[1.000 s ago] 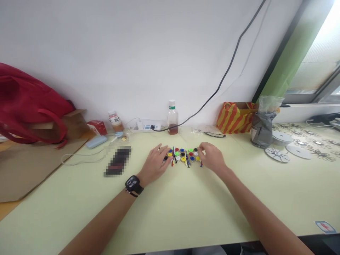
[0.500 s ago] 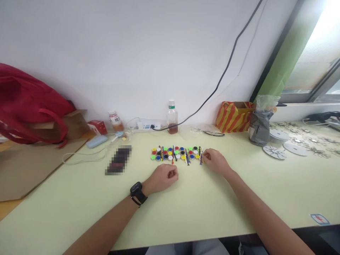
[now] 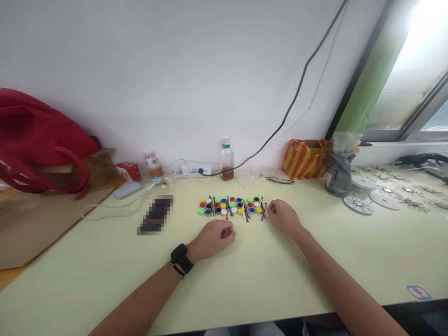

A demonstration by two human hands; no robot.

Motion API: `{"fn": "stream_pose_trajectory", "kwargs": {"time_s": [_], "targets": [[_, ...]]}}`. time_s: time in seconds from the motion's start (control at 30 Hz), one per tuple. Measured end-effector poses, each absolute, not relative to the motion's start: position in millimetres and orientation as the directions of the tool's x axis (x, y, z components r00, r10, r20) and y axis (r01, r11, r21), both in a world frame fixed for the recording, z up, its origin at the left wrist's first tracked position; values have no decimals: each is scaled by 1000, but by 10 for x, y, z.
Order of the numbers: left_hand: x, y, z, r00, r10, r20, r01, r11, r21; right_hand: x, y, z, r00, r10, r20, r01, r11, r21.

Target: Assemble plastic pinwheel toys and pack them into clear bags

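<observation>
Your left hand is off the coloured pieces

A second ago your left hand lay flat on the left end of the cluster of coloured caps and sticks, covering that end; now it sits curled into a loose fist on the green table, pulled back toward you and clear of the pieces, so the whole left end of the cluster shows. Your right hand reached over the right end with fingers spread; now it is drawn in, fingers bunched, at the right edge of the cluster beside the last sticks. Your head has tipped slightly, so everything sits a little lower in view.
</observation>
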State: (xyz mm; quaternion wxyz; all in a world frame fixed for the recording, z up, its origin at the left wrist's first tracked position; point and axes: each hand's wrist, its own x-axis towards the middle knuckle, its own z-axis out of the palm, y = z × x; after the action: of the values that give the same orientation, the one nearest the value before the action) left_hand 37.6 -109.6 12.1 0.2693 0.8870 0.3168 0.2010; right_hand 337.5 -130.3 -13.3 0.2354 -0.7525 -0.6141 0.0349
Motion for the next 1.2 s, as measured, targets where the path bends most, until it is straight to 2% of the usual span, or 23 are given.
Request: {"fn": "stream_pose_trajectory", "kwargs": {"time_s": [0.23,0.53,0.8,1.2], "targets": [[365,-1097,128,731,659,178,448,-660,603,3450,-1278,-156,327,923,202,897,-237,-373],[353,-1069,70,738,653,168,455,-666,592,3573,-1275,-107,219,952,212,906,-118,-406],[368,-1061,56,736,656,163,464,-666,584,3545,-1284,-124,288,936,202,880,-176,-440],[367,-1079,69,741,650,170,470,-682,560,3370,-1234,-153,91,974,206,948,-21,-318]]}}
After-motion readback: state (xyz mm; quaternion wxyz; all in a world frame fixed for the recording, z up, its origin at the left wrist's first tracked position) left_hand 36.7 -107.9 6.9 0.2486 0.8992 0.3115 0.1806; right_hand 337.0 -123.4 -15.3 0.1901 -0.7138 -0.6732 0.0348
